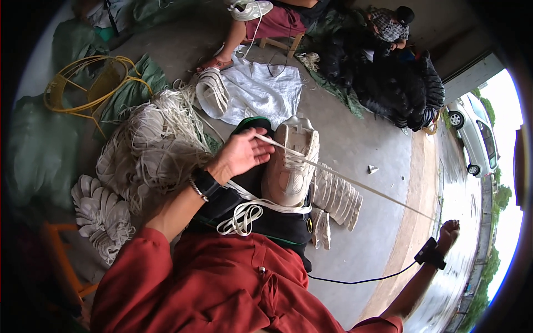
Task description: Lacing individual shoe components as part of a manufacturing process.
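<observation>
A white sneaker rests on my lap, its toe toward me and its tongue and eyelets facing up. A long white shoelace is stretched taut across the shoe between my two hands. My left hand, beside the shoe's opening, has the lace pinched near the thumb and forefinger, with the other fingers curled loosely. Far out to the right, my right hand is closed in a fist around the lace's other end. Looped white laces lie on my lap below the toe.
At my left lies a large pile of white laces, with stacked white shoe parts nearer me. More stacked pieces lie right of the sneaker. A yellow metal frame stands far left. A black cable runs to my right wrist. Other people sit beyond.
</observation>
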`<state>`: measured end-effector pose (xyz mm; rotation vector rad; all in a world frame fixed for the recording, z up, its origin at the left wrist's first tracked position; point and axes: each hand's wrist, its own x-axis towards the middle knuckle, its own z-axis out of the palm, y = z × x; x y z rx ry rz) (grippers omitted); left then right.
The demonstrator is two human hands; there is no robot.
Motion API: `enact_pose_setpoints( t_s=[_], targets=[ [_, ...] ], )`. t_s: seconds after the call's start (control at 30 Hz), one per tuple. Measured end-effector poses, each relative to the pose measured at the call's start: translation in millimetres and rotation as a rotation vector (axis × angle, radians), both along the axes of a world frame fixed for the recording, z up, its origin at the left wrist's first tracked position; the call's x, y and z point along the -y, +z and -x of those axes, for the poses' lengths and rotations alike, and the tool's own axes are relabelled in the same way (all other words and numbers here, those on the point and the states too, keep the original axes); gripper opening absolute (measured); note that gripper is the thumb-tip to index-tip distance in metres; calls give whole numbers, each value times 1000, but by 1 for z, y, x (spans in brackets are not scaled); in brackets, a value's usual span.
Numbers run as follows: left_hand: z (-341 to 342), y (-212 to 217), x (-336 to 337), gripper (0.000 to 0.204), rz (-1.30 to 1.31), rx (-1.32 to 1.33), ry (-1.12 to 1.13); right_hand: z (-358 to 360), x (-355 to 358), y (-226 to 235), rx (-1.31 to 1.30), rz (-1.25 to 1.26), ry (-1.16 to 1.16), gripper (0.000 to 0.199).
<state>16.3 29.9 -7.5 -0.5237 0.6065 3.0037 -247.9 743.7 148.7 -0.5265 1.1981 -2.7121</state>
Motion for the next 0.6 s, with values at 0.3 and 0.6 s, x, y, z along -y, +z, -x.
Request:
enact_pose_setpoints(
  t_s=[0.3,0.6],
  targets=[
    [-121,-51,196,25,-113,160,645,-66,243,-142,299,-675,-52,23],
    [-372,-155,366,22,-18,208,1077,-142,471,-135,106,-862,358,23]
  ],
)
